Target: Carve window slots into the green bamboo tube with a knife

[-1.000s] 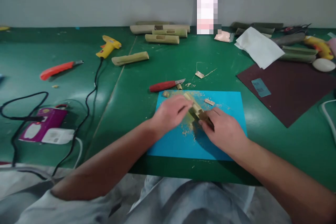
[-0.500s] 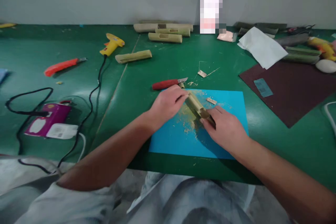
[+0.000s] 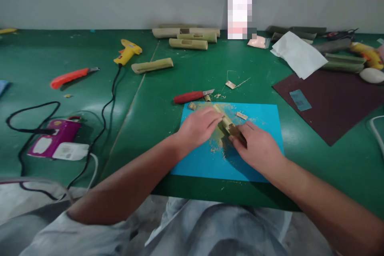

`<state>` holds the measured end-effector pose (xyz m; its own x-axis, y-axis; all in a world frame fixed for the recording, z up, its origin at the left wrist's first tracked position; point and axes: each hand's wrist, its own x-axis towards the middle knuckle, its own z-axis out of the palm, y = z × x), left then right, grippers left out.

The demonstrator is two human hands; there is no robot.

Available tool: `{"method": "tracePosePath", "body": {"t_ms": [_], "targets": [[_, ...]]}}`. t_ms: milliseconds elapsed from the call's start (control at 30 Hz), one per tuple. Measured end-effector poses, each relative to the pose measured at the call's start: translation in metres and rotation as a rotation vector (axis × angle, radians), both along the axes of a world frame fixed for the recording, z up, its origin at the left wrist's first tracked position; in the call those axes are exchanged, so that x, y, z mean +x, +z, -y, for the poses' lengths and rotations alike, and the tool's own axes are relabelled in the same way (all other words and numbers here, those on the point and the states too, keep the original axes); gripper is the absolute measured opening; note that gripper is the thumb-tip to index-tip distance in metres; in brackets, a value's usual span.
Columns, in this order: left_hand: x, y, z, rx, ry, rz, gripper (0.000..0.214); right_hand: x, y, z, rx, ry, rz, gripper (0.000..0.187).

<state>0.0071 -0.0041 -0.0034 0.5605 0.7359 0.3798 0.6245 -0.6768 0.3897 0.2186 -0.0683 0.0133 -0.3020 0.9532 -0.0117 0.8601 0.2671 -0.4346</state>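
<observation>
A short bamboo tube [image 3: 225, 116] with a cut notch in its side lies slanted over a blue sheet [image 3: 192, 164]. My right hand [image 3: 260, 146] is wrapped round its near end, thumb and fingers closed. My left hand [image 3: 201, 125] bends over the tube's upper part, fingertips pressed together against it; whatever they pinch is hidden. Pale shavings and dust [image 3: 213, 149] are scattered under and around the tube. A small bamboo chip [image 3: 241, 116] rests on the sheet to the right, and a brownish bit [image 3: 192, 106] at its top left edge.
Beyond the sheet lies a red-handled knife [image 3: 192, 97], blade pointing right. To the left are a yellow glue gun [image 3: 128, 52], an orange cutter [image 3: 70, 77] and a purple box with cables [image 3: 57, 138]. Bamboo tubes [image 3: 188, 44] line the back; a dark brown sheet [image 3: 327, 108] is at right.
My left hand has slid down along the tube toward the notch, uncovering the small brownish bit at the sheet's edge. My right hand and the tube stay in place.
</observation>
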Motion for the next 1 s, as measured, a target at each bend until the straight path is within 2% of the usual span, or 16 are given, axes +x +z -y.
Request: {"method": "tracePosePath", "body": {"t_ms": [100,267,400,533,667,800,933,1000], "targets": [[0.0017,-0.0006,0.0012,0.019,0.045,0.062,0.019,-0.0003,-0.0013,-0.0005,0.009,-0.007,-0.02,0.022],[0.0029,-0.0017,0.0029,-0.023,-0.087,0.049,0.02,-0.0002,-0.0016,-0.0004,0.008,0.001,0.0,0.02],[0.0022,-0.0004,0.0014,0.013,0.014,0.079,0.02,0.0001,-0.0001,-0.0007,0.006,-0.004,-0.009,0.021],[0.0034,0.0013,0.0035,-0.04,-0.12,0.032,0.022,-0.0001,0.0017,-0.0006,-0.007,0.0,0.02,0.019],[0.0019,0.0004,0.001,-0.009,0.032,0.105,0.02,-0.0001,0.0019,-0.0009,-0.019,-0.002,0.004,0.021],[0.0012,-0.0027,-0.0028,0.005,-0.088,0.057,0.019,0.0006,0.0002,-0.002,-0.012,0.003,-0.005,0.021],[0.002,-0.0035,-0.0037,0.033,-0.003,0.11,0.02,0.0015,-0.0012,-0.0028,-0.013,-0.013,-0.04,0.021],[0.003,-0.0032,-0.0005,0.013,-0.041,0.085,0.021,0.0018,-0.0015,-0.0026,-0.022,-0.008,-0.033,0.02]]}}
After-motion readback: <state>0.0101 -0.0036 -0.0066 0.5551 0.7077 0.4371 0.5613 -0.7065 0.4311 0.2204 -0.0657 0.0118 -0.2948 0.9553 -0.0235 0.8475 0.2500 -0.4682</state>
